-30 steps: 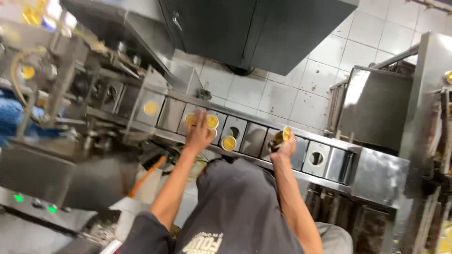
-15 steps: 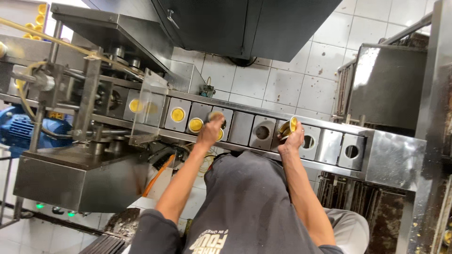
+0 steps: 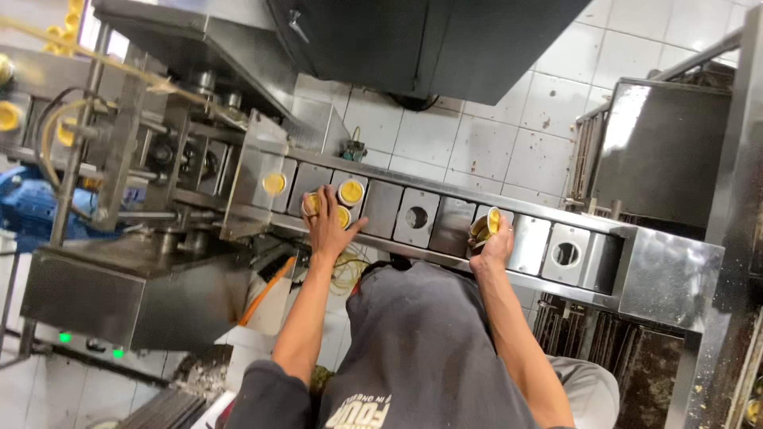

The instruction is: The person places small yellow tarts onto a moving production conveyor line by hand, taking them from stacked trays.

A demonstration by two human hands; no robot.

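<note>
My left hand (image 3: 328, 225) rests flat on the steel conveyor (image 3: 445, 218), its fingers spread over small yellow cups (image 3: 350, 192) seated in the plate holes. One more filled cup (image 3: 274, 183) sits further left, under the machine head. My right hand (image 3: 493, 245) grips a short stack of yellow cups (image 3: 486, 225) at the conveyor's near edge. Between my hands a plate with an empty round hole (image 3: 416, 218) shows, and a second empty hole (image 3: 566, 253) lies to the right of my right hand.
A steel filling machine (image 3: 151, 199) with tubes and green lights fills the left side. A dark cabinet (image 3: 421, 40) hangs above against the white tiled wall. A steel box (image 3: 664, 159) stands at the right. A blue motor (image 3: 32, 206) sits at far left.
The conveyor plates have shifted left. My left hand moved left along the belt and flattened over the cups. My right hand keeps its stack at the belt edge.
</note>
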